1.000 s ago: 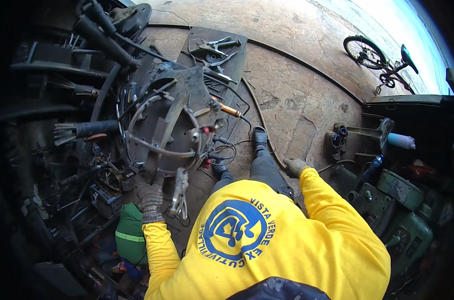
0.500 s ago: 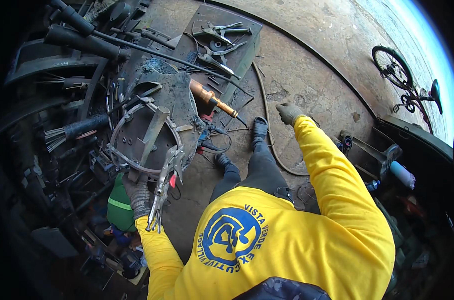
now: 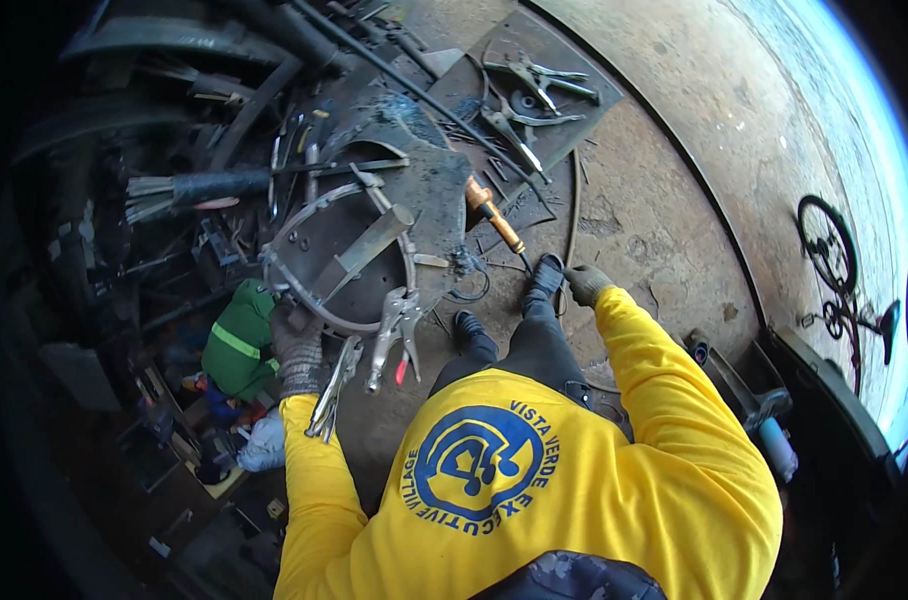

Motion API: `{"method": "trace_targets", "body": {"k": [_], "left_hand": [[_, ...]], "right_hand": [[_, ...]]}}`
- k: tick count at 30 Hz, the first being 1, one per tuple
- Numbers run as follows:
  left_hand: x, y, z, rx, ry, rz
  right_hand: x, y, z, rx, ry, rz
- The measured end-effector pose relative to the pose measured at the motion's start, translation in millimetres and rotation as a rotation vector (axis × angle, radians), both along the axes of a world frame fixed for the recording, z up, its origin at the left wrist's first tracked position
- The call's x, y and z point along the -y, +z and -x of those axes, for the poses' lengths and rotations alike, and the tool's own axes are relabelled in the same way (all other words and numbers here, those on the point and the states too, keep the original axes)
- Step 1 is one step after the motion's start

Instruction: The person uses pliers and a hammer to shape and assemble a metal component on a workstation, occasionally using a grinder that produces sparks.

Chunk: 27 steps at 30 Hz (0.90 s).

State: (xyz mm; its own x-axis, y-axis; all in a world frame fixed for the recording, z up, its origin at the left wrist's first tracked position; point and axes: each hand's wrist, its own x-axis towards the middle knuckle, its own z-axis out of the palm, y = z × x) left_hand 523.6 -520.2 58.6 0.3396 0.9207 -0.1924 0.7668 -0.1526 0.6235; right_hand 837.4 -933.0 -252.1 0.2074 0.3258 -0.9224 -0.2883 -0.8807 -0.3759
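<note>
My left hand (image 3: pixel 298 352), in a grey knitted glove, is closed at the lower left edge of a metal ring (image 3: pixel 346 322); what lies inside its fingers is hidden. A flat metal bar (image 3: pixel 359 257) slants across the ring. Locking pliers (image 3: pixel 398 330) clamp the ring's near edge, and a second pair of locking pliers (image 3: pixel 336 385) hangs beside my left wrist. My right hand (image 3: pixel 587 285), also gloved, is closed out to the right, in front of my right foot (image 3: pixel 545 272) in the picture's view; I cannot make out anything in its fingers.
An orange, copper-coloured handle with a cable (image 3: pixel 496 214) hangs by the bench's right side. More clamping pliers (image 3: pixel 534 85) lie on the far metal plate (image 3: pixel 602 62). A person in a green top (image 3: pixel 236 335) is low at the left. A bicycle (image 3: pixel 842 280) stands far right.
The view has shifted, so the bench appears farther right. My right hand has come down and closer to my foot. My left hand remains at the ring's lower edge.
</note>
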Motion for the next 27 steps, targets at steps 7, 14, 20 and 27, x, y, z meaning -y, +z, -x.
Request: {"method": "trace_targets", "body": {"k": [7, 14, 20, 27], "left_hand": [[11.7, 1.9, -13.6, -0.089, 0.044, -0.032], [5.0, -26.2, -0.4, 0.081, 0.055, 0.010], [-1.7, -39.5, 6.8, 0.042, -0.020, -0.144], [23.6, -0.5, -26.1, 0.022, -0.045, -0.213]], "right_hand": [[32.1, 12.1, -41.4, -0.163, -0.281, 0.008], [13.4, 43.6, -67.5, -0.170, -0.375, -0.055], [9.9, 36.7, -50.3, -0.324, -0.345, -0.154], [-1.7, 64.8, 0.4, -0.207, -0.268, -0.068]]}}
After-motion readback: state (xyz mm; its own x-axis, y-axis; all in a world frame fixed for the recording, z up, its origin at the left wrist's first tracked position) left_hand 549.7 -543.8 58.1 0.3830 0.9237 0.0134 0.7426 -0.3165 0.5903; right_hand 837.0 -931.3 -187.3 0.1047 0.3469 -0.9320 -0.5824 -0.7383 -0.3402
